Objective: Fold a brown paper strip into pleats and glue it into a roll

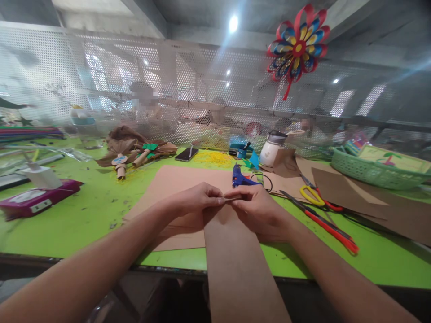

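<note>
A long strip of brown kraft paper (235,264) hangs toward me over the table's front edge. At its far end, my left hand (205,197) pinches the paper edge between thumb and fingers. My right hand (261,206) pinches the same edge close beside it, the fingertips nearly touching. The edge looks bent or folded there, though the fingers partly hide it. Under both hands lie larger light-brown paper sheets (168,184). Just beyond my right hand rests a blue glue gun (240,178).
Scissors with yellow handles (311,196) and a red-handled cutter (332,229) lie right. A green basket (380,172) stands behind brown paper. Left are a purple power strip (43,199) and paper crafts (121,161). A phone (186,154), yellow shreds (215,158) and a white bottle (271,150) sit farther back.
</note>
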`<state>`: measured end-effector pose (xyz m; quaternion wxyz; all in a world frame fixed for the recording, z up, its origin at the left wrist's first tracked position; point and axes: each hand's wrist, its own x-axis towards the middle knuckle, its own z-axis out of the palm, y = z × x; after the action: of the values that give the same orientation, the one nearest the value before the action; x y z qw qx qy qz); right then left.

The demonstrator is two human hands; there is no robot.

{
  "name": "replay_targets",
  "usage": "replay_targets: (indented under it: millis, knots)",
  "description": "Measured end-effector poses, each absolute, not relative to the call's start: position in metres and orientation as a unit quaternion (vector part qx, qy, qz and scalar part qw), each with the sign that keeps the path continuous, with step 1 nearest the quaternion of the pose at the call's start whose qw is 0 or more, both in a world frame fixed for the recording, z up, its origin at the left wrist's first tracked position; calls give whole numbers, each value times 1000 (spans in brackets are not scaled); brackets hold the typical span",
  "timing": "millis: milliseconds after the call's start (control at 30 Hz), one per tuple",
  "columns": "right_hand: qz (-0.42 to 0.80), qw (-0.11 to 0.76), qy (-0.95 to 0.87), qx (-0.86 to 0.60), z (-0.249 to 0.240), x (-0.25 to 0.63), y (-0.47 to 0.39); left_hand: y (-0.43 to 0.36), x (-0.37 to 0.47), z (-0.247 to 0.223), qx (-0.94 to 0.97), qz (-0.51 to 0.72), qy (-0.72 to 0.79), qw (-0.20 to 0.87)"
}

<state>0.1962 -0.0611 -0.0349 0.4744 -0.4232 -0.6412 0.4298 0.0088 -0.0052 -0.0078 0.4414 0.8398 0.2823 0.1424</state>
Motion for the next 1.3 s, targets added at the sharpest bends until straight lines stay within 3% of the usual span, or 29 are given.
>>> replay_targets:
  millis: [200, 400, 733, 1000, 1300]
  knots:
    - [571, 471, -533, -411, -31, 197, -69, -2, 11, -11, 873, 140, 292, 366]
    - [576, 452, -524, -435, -33, 196, -72, -5, 14, -10, 890, 141, 304, 310]
    - [390, 434, -666, -465, -21, 213, -52, -16, 5, 3, 828, 173, 273, 458]
    - [388, 418, -678, -463, -23, 215, -51, -17, 13, -7, 735, 177, 250, 605]
    - [388, 438, -658, -474, -26, 215, -48, -18, 16, -8, 757, 202, 294, 548]
